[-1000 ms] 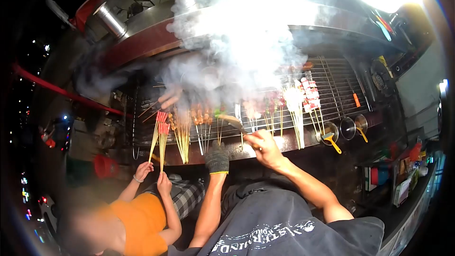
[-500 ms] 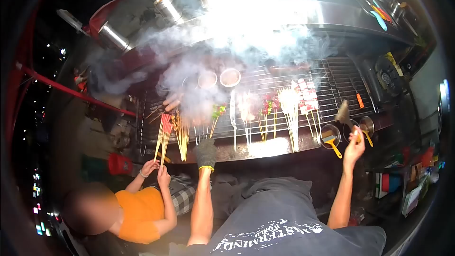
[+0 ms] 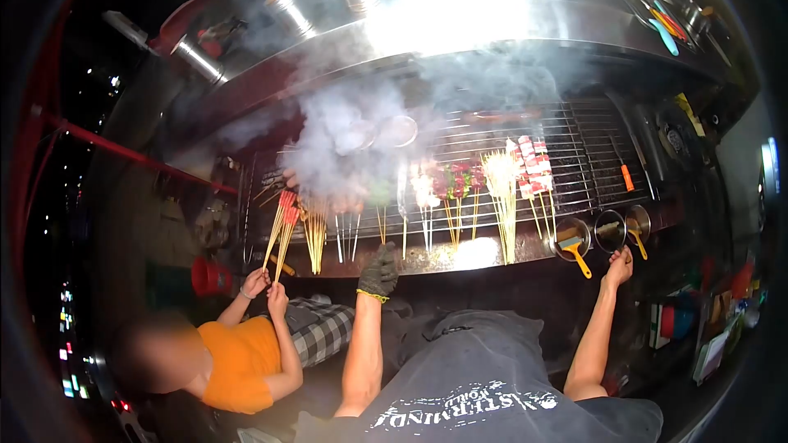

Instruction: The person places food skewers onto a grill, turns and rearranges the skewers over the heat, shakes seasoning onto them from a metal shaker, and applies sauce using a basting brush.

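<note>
My left hand (image 3: 378, 272), in a dark grey work glove with a yellow cuff, is at the grill's front edge. Its curled fingers meet the stick ends of skewers with green food (image 3: 381, 194), blurred by smoke. At the right, my bare right hand (image 3: 621, 266) is closed on a brush handle, largely hidden by the fingers; the brush head (image 3: 611, 230) is inside the middle metal pot (image 3: 598, 239). Skewers of red and white meat (image 3: 534, 166), pale thin skewers (image 3: 501, 172) and dark red and green skewers (image 3: 458, 182) lie on the grill.
Smoke veils the grill's (image 3: 587, 143) left and middle. A pot with a yellow-handled brush (image 3: 576, 256) stands beside another pot (image 3: 639, 221). At left, a person in an orange top (image 3: 240, 365) holds red-tipped skewers (image 3: 284, 226). An orange-handled tool (image 3: 627, 177) lies at right.
My right hand has lowered the brush from above the pots into the middle one. My left hand has shifted right and slightly down, and the green skewers' sticks now stand straighter.
</note>
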Demonstrator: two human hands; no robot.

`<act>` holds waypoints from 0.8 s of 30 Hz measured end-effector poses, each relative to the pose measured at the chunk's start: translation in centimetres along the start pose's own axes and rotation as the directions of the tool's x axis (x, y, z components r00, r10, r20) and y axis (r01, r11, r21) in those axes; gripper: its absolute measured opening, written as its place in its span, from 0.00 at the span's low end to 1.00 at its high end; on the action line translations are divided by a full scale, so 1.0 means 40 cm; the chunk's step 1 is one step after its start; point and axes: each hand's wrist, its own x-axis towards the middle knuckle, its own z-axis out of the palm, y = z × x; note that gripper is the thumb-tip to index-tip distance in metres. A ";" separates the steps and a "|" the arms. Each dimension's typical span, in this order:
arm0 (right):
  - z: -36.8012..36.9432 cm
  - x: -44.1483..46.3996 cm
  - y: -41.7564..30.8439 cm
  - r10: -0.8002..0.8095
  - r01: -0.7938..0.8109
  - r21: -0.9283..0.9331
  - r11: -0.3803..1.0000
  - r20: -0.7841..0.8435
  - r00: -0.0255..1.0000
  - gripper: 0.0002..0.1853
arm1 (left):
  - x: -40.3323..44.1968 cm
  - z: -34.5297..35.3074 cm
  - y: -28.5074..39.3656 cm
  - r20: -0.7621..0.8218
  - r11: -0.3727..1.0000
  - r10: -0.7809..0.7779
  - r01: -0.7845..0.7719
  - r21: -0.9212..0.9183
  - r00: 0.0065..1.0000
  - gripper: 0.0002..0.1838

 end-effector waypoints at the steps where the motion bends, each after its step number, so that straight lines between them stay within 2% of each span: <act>1: 0.008 0.013 0.024 0.044 -0.044 0.000 0.999 -0.018 0.999 0.14 | 0.003 0.000 0.004 -0.062 0.994 0.008 -0.001 0.112 0.998 0.14; 2: 0.017 0.027 0.044 0.087 -0.087 0.001 0.996 -0.036 0.996 0.14 | 0.009 -0.014 0.008 -0.123 0.975 0.023 0.005 0.220 0.992 0.15; 3: 0.021 0.039 0.064 0.123 -0.122 0.021 0.992 -0.033 0.992 0.14 | 0.018 -0.028 0.000 -0.114 0.901 0.166 -0.104 0.421 0.979 0.16; 4: 0.026 0.047 0.074 0.118 -0.117 0.020 0.993 -0.023 0.993 0.14 | 0.009 -0.006 -0.005 -0.114 0.903 0.174 -0.113 0.414 0.978 0.16; 6: 0.033 0.058 0.089 0.157 -0.162 -0.051 0.985 -0.088 0.984 0.13 | -0.021 0.062 -0.008 -0.260 0.554 0.385 0.004 0.833 0.886 0.14; 7: 0.032 0.074 0.106 0.155 -0.160 -0.049 0.986 -0.097 0.983 0.12 | -0.016 0.024 0.000 -0.262 0.559 0.388 0.001 0.829 0.884 0.14; 8: 0.035 0.082 0.109 0.151 -0.156 -0.048 0.987 -0.092 0.984 0.12 | -0.013 -0.011 0.013 -0.001 0.124 0.454 -0.062 0.990 0.891 0.13; 10: 0.032 0.098 0.116 0.188 -0.196 -0.093 0.976 -0.089 0.978 0.13 | -0.006 -0.043 0.018 0.261 -0.334 0.395 -0.126 0.934 0.881 0.12; 11: 0.029 0.117 0.128 0.176 -0.182 -0.103 0.978 -0.069 0.982 0.13 | -0.034 0.039 0.004 0.032 -0.028 0.479 -0.021 0.999 0.877 0.11; 12: 0.022 0.138 0.132 0.172 -0.179 -0.106 0.978 -0.075 0.982 0.13 | -0.049 0.087 -0.003 -0.212 0.285 0.484 0.076 0.956 0.849 0.11; 13: 0.014 0.157 0.132 0.204 -0.206 -0.124 0.971 -0.032 0.979 0.12 | -0.043 0.060 0.002 -0.212 0.287 0.477 0.077 0.955 0.853 0.11; 15: 0.016 0.154 0.099 0.229 -0.226 -0.142 0.964 0.007 0.973 0.12 | -0.021 -0.015 0.018 -0.008 0.146 0.431 -0.061 0.987 0.902 0.10; 16: 0.019 0.131 0.056 0.120 -0.119 -0.208 0.971 -0.004 0.993 0.12 | -0.024 0.006 0.019 -0.005 0.151 0.429 -0.066 0.986 0.903 0.10; 17: 0.019 0.110 0.014 0.010 -0.011 -0.274 0.962 -0.007 1.000 0.13 | -0.038 0.049 0.020 -0.085 0.320 0.428 -0.062 0.945 0.900 0.10; 18: 0.017 0.092 -0.021 0.002 -0.003 -0.275 0.962 -0.004 1.000 0.13 | -0.046 0.073 0.023 -0.164 0.479 0.414 -0.060 0.876 0.895 0.10; 19: 0.014 0.076 -0.052 -0.133 0.126 -0.322 0.938 0.001 0.991 0.13 | -0.035 0.051 0.026 -0.164 0.484 0.416 -0.065 0.873 0.895 0.10; 20: 0.013 0.049 -0.093 -0.264 0.250 -0.367 0.896 0.011 0.964 0.13 | -0.019 0.008 0.029 0.078 0.331 0.436 -0.241 0.912 0.896 0.11; 22: 0.043 -0.076 -0.236 -0.321 0.300 -0.365 0.881 0.003 0.947 0.13 | -0.021 -0.005 0.035 0.312 0.177 0.418 -0.414 0.893 0.853 0.11; 24: 0.081 -0.167 -0.327 -0.414 0.414 -0.295 0.861 0.067 0.908 0.13 | -0.035 0.050 0.026 -0.033 0.463 0.370 -0.153 0.873 0.928 0.11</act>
